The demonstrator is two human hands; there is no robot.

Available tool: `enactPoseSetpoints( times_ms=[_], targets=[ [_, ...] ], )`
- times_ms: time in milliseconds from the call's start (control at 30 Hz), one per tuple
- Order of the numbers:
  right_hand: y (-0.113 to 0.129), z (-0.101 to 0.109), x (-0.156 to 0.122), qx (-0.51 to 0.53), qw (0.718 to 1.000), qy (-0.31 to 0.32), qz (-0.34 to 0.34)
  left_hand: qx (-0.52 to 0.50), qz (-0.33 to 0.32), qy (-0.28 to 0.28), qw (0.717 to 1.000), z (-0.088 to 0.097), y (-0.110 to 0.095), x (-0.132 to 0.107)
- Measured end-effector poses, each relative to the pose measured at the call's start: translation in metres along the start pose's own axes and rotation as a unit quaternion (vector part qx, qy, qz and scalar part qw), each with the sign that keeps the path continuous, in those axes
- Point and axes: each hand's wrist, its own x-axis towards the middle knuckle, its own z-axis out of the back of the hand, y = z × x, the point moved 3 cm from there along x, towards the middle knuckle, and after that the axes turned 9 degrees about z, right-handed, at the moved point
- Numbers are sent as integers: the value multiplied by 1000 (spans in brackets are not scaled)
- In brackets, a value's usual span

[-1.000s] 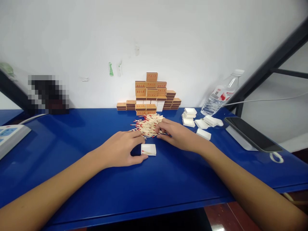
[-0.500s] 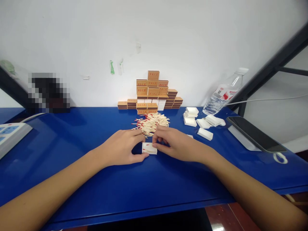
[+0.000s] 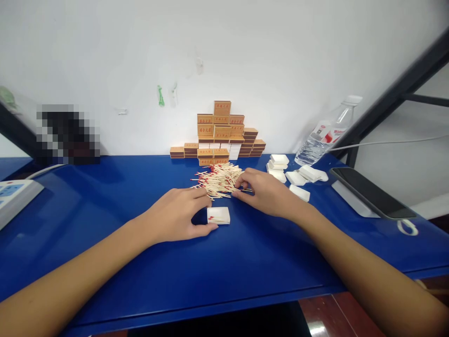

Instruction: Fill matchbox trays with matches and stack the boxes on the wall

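Observation:
A small white matchbox tray (image 3: 224, 214) lies on the blue table, with a few red-tipped matches along its near left side. My left hand (image 3: 182, 213) curves around the tray's left end, thumb at the near edge and fingertips at the far corner, holding it in place. Beyond the tray is a loose pile of matches (image 3: 219, 180). At the pile's right edge is my right hand (image 3: 261, 189), its thumb and forefinger slightly apart around match ends. No match is clearly gripped there.
Orange-and-brown matchboxes (image 3: 222, 119) are stacked against the wall behind the pile. Several white trays (image 3: 277, 175) lie to the right, near a leaning water bottle (image 3: 324, 135) and a phone (image 3: 372, 192) on a white support. A power strip (image 3: 19, 199) sits at the left.
My right hand has moved from above the tray up and right to the match pile. The matches in the tray now lie together along its near side. My left hand stays at the tray.

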Motion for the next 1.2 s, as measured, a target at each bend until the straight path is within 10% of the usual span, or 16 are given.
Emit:
enactPoseSetpoints(
  times_ms=[1200],
  targets=[
    [-5,-6,-3,21,996,83,25,12,13,46,999,-4,1,2]
  ],
)
